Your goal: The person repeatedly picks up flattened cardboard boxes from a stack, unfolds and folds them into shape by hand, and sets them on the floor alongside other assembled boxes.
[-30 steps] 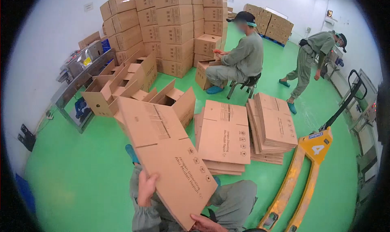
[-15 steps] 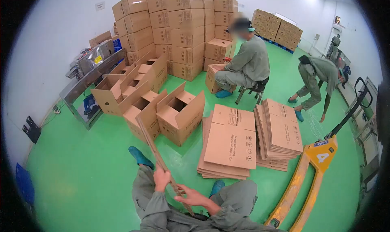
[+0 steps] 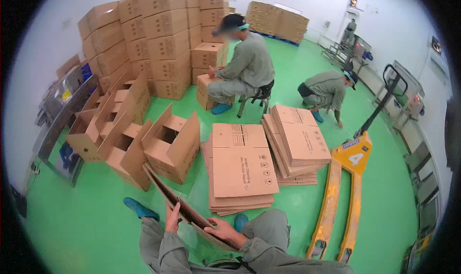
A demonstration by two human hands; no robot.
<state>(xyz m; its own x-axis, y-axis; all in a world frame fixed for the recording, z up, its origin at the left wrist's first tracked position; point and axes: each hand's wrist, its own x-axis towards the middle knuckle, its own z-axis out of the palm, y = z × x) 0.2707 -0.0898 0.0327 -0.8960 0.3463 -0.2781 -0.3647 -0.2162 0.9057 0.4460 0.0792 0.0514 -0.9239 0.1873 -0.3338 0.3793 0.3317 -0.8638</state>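
A flat brown cardboard box (image 3: 162, 186) stands on its edge in front of me, tilted, between my knees. A narrow gap shows between its panels along the upper edge. My left hand (image 3: 173, 218) grips the near panel at the left, with the thumb near the top. My right hand (image 3: 224, 230) holds the box farther down on the right, its fingers curled at the edge by the gap. Just beyond the box's far end stands an open-topped box (image 3: 177, 154) with raised flaps. A pile of flattened boxes (image 3: 240, 178) lies ahead of my right hand.
Another pile of flattened boxes (image 3: 302, 137) lies farther right, beside a yellow pallet jack (image 3: 353, 154). More open boxes (image 3: 127, 161) stand at the left, before a tall stack of boxes (image 3: 165, 38). One person (image 3: 247, 60) sits on a stool; another person (image 3: 324, 89) bends toward the floor.
My view has turned to the right. The held box's panels have parted slightly, and my right hand has closed on its edge. The person at the right has bent lower.
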